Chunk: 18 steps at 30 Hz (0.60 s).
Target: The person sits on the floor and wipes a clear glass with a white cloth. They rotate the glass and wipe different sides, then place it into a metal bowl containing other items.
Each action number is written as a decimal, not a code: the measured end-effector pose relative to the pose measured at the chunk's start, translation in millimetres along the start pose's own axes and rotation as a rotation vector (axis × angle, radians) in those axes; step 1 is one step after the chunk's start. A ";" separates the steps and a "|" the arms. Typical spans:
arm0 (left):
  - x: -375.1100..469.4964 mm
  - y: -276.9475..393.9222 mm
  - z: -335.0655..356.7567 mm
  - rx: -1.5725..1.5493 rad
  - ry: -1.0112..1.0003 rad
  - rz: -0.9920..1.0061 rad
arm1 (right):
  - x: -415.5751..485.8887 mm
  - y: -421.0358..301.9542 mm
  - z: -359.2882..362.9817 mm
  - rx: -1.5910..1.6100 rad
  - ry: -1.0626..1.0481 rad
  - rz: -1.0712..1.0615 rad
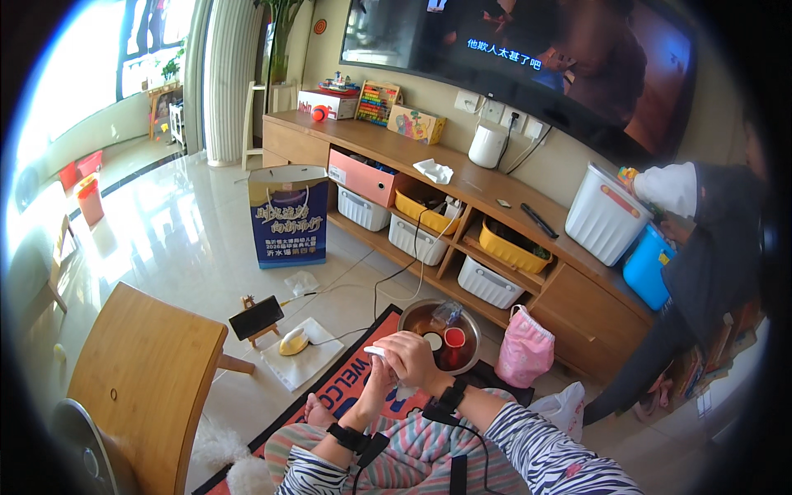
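Note:
My left hand [372,391] and my right hand [409,359] meet above the red doormat [346,377]. Between their fingers is a small white item [375,351], too covered to identify. Just beyond them stands a metal basin [475,346] holding a red cup [454,337], a round white-topped item and crumpled clear plastic. Left of my hands, a small yellow-and-white iron [294,341] lies on a white cloth [315,362]. Behind it a dark phone [256,317] leans on a little wooden easel.
A wooden stool [148,359] stands left, near a fluffy white animal [229,451]. Cables cross the floor towards a wooden TV cabinet [383,139]. A paper bag [288,216] stands beyond; a pink drawstring bag [526,349] and plastic bag [563,408] lie right. Another person [711,247] handles bins.

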State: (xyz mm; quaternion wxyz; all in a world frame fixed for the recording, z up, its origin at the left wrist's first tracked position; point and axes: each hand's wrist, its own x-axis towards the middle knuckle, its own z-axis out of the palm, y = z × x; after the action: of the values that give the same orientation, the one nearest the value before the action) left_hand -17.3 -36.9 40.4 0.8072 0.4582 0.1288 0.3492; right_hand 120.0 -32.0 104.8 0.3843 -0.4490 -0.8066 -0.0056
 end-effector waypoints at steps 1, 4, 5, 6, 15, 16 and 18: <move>1.3 -1.7 -1.9 -0.024 -0.002 -0.016 | 0.9 0.5 -0.5 0.009 -0.024 0.036; 2.9 -2.1 -4.9 -0.084 -0.016 -0.016 | 1.4 -0.4 1.1 -0.025 -0.006 0.071; 2.7 -0.8 -5.0 -0.098 -0.027 0.015 | 0.5 -1.9 3.2 -0.083 0.062 0.024; 1.7 0.9 -4.3 -0.112 -0.036 0.045 | -0.9 -3.4 5.5 -0.144 0.122 -0.020; -0.3 10.0 -0.8 -0.591 0.092 0.026 | -44.1 22.1 35.0 -0.326 0.258 -0.258; 1.4 8.6 -1.1 -0.625 0.055 0.024 | -51.5 28.7 39.6 -0.332 0.285 -0.271; 4.0 3.7 0.9 -0.669 0.078 0.038 | -65.1 39.0 50.3 -0.345 0.345 -0.294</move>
State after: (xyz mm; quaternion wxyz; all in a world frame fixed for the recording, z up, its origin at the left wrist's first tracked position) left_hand -15.5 -33.5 44.4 0.9007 0.1565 0.0291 0.4042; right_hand 137.1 -37.7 15.6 0.4291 -0.3784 -0.7727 -0.2749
